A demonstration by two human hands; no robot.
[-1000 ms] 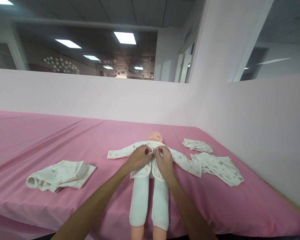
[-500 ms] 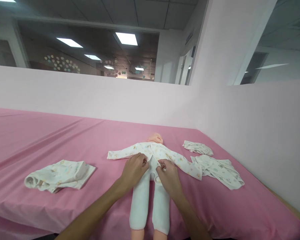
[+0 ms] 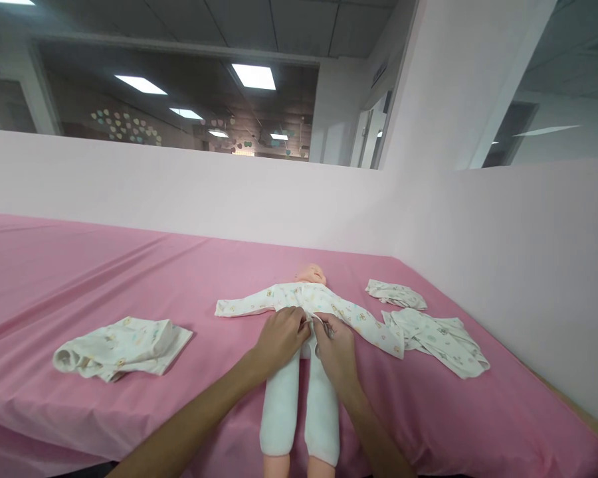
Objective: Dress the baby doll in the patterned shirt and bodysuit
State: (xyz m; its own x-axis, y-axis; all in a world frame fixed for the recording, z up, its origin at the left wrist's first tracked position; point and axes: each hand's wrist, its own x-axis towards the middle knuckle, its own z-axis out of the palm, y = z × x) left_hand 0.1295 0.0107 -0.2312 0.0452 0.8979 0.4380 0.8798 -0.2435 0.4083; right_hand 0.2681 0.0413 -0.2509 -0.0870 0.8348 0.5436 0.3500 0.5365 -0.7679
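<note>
A baby doll (image 3: 311, 273) lies on its back on the pink sheet, head away from me and arms spread wide. It wears a white printed baby shirt (image 3: 346, 311) with long sleeves and has white legs (image 3: 280, 411). At the doll's waist, my left hand (image 3: 284, 335) pinches the shirt's front edge. My right hand (image 3: 335, 345) also pinches the shirt's edge, close beside the left. The fingertips nearly meet, and a small fold of cloth shows between them. Exactly what the fingers grip there is partly hidden.
Folded printed clothing (image 3: 124, 346) lies to the left on the pink sheet (image 3: 219, 425). To the right are a crumpled printed garment (image 3: 441, 338), touching the doll's sleeve, and a smaller folded one (image 3: 396, 293). White walls with windows (image 3: 179, 99) stand behind and at the right.
My hands have come closer together at the doll's waist. The raised, pointed flap of the shirt front has gone down between my fingers.
</note>
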